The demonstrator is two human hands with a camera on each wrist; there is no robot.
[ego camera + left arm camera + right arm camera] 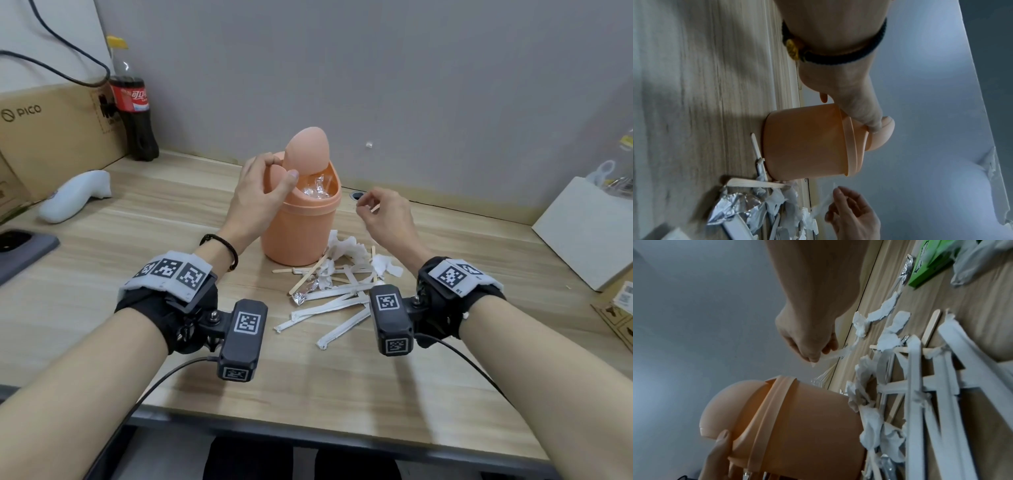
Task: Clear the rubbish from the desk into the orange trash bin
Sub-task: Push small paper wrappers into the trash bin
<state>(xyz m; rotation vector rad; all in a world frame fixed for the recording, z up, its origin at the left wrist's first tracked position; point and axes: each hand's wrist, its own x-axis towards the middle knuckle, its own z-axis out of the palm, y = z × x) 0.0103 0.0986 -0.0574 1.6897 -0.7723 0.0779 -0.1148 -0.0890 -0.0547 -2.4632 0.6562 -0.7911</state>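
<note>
The orange trash bin (298, 222) stands at mid desk, its swing lid (308, 150) tipped up on end. My left hand (281, 168) pinches the lid's lowered half between thumb and curled fingers, holding the mouth open. Clear wrappers (317, 188) lie inside. Just right of the bin and above the desk, my right hand (364, 204) pinches a thin clear plastic wrapper (833, 355), which trails down toward the desk. A pile of rubbish (337, 284) lies in front of and to the right of the bin: white paper sleeves, wooden sticks, crumpled tissue and a foil scrap (303, 294).
A cola bottle (135, 113) and a cardboard box (51, 137) stand at the back left. A white controller (75, 195) and a dark device (20, 250) lie on the left. A white box (589, 229) sits at the right, and a green box (929, 264) beyond the pile.
</note>
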